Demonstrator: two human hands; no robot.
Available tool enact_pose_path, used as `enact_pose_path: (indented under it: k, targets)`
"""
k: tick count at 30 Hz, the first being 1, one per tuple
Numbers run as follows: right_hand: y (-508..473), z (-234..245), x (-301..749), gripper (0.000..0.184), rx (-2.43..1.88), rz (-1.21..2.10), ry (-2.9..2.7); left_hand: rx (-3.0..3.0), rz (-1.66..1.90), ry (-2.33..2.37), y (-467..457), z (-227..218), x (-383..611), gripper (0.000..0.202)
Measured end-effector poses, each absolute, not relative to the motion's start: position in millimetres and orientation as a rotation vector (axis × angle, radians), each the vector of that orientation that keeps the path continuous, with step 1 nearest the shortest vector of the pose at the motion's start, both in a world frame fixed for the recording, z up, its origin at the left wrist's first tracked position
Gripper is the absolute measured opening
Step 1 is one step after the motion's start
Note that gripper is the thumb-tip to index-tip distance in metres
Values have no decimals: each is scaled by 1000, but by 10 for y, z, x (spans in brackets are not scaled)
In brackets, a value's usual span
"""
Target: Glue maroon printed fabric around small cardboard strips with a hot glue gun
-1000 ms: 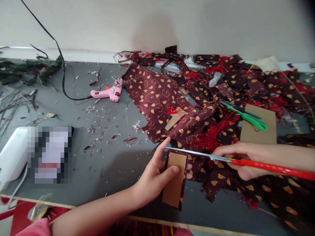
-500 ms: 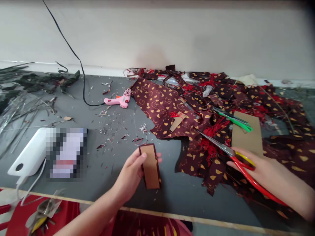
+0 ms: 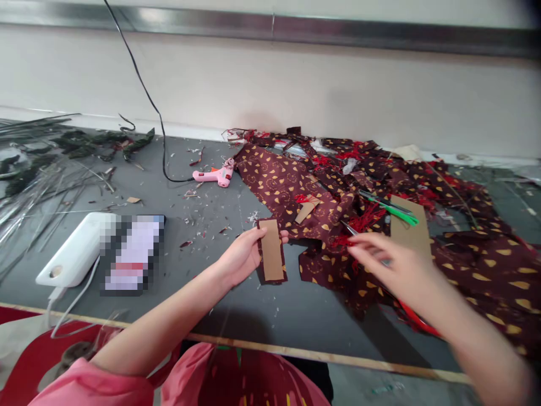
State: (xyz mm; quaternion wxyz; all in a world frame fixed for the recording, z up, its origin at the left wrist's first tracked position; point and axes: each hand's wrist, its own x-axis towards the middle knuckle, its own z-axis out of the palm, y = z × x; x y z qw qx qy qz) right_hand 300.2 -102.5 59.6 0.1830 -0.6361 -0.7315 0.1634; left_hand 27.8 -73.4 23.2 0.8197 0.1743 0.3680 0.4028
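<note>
My left hand grips a tan cardboard rectangle edged with dark maroon patterned fabric, thumb on its face and fingers behind. It is held upright above the grey table. My right hand hovers over the red-handled scissors, fingers stretched toward the left. The hand hides the middle of the scissors; a blade tip and part of a red handle show, resting on the maroon leaf-print fabric. Near that hand lie a green cutter and a larger cardboard piece.
At the back sits a pink glue gun with a black cord. To the left are a white power bank, a phone with a blurred screen, and green wire stems. Fabric scraps and red threads cover the right side.
My right hand has let go of the scissors, which now lie on the fabric beneath it. My left hand still holds the cardboard rectangle. The view has tilted up.
</note>
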Motion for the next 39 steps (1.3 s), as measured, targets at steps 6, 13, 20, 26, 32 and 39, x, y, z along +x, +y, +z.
enact_pose_path:
  k: [6,13,20,26,32,39]
  targets:
    - [-789,161,1925,40,-1391,1345,-1695,479,938,641,-711,88,355,25]
    - [-1065,202,2269,27,-1550,1141,-1944,864,1052,860,-665,120,283,39]
    - [-1045,-55,2807,42,-1570,-12,-2090,2185,661,1171,196,87,544,44]
    - [-973,-279,3004,52,-1674,-128,-2333,2401,384,1434,632,-136,582,59]
    - [-967,-290,3078,57,-1742,-191,-2370,2400,285,1726,744,-168,323,65]
    - [-969,-277,3074,61,-1754,-195,-2392,2389,334,1729,754,-71,221,54]
